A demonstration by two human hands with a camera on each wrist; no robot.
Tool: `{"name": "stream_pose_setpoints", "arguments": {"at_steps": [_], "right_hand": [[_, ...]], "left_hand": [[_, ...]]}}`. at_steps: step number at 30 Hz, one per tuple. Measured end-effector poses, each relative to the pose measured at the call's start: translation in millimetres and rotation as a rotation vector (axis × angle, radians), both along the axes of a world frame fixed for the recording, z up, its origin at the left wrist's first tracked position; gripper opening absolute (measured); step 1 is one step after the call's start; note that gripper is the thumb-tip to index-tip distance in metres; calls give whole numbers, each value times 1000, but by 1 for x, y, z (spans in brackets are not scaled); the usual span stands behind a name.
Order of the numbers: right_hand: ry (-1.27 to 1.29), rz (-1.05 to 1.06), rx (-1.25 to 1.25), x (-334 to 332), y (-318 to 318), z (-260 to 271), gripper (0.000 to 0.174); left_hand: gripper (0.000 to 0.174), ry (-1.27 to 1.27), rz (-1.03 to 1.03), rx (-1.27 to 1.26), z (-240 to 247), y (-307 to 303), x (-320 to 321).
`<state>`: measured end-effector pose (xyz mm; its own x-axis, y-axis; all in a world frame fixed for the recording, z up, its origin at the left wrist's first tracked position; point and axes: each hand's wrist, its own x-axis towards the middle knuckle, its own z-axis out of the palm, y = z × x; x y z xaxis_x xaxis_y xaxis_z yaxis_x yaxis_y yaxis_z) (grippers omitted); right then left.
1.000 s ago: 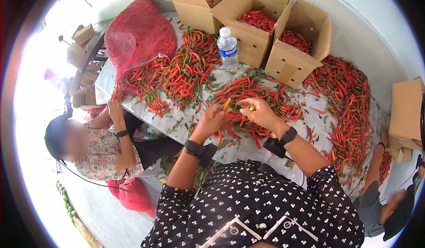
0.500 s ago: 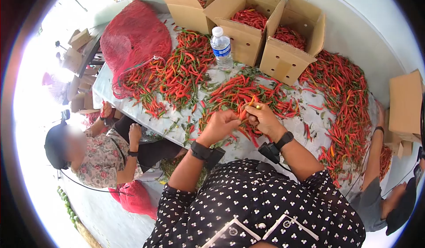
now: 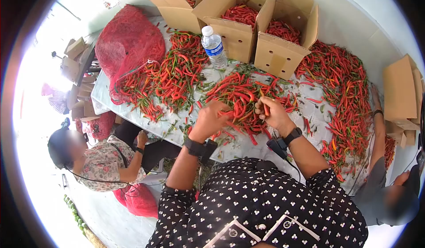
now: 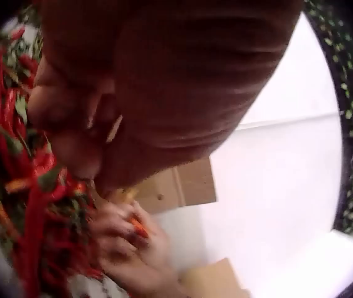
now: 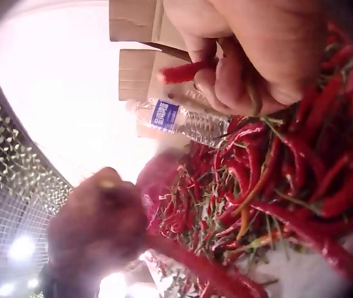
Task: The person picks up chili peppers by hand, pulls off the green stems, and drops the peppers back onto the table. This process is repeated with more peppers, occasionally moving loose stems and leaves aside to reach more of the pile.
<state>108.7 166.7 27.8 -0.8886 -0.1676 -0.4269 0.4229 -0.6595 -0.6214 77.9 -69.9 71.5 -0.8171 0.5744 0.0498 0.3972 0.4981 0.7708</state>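
My left hand [image 3: 210, 120] is over the near-left side of the middle chili pile [image 3: 239, 91]. In the right wrist view, a long red chili [image 5: 195, 264] runs out from the curled fingers of that hand [image 5: 99, 223]. A little to the right, my right hand [image 3: 276, 115] grips a short orange-red chili [image 3: 266, 110] with curled fingers. Its red end [image 5: 179, 73] sticks out in the right wrist view, beside a thin greenish stem at the fingers. The left wrist view shows my left hand [image 4: 145, 87] dark and close, fingertips bent together.
Three cardboard boxes [image 3: 276, 62] of chilies and a water bottle [image 3: 214, 48] stand behind the pile. A red mesh bag [image 3: 128, 40] lies back left, and more chilies [image 3: 345, 102] are heaped right. One person [image 3: 104, 161] sits left; another [image 3: 385, 199] is at right.
My hands were close together at the orange chili half a second ago and are now apart, the left one moved leftward. The view has shifted slightly. The person at left has lowered an arm.
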Motion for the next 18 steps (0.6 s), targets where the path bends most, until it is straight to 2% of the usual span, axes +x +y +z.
{"name": "stream_pose_setpoints", "arguments": {"at_steps": [1, 3, 5, 6, 7, 8, 9, 10, 11, 13, 15, 17, 18], "right_hand": [[8, 9, 172, 4, -1, 5, 16], [25, 32, 218, 9, -4, 0, 12], [89, 205, 566, 12, -7, -9, 11], [134, 206, 667, 15, -12, -5, 17], [135, 203, 669, 17, -16, -5, 17], [346, 159, 974, 20, -18, -7, 19], [561, 109, 1276, 22, -19, -8, 21], [565, 128, 1383, 23, -21, -9, 25], [562, 124, 1383, 23, -21, -10, 25], [682, 221, 1606, 21, -22, -10, 26], [709, 226, 1598, 19, -23, -7, 25], [732, 236, 1588, 19, -25, -5, 25], [662, 178, 1433, 18, -25, -4, 24]], "left_hand": [[22, 228, 151, -86, -5, -1, -6], [27, 266, 149, -108, -20, 3, -19], [25, 408, -27, -191, -28, 14, -27], [25, 411, -28, -190, -36, 17, -28], [22, 382, -14, -290, -45, 21, -29], [19, 352, -1, -389, -53, 24, -30], [19, 355, -5, -386, -55, 24, -30], [19, 350, 19, -356, -58, 22, -29], [18, 342, 42, -328, -60, 20, -27], [16, 369, 43, -279, -54, 20, -23], [14, 395, 51, -233, -51, 21, -22], [13, 393, -65, -202, -52, 20, -22], [13, 394, -62, -203, -55, 18, -23]]}}
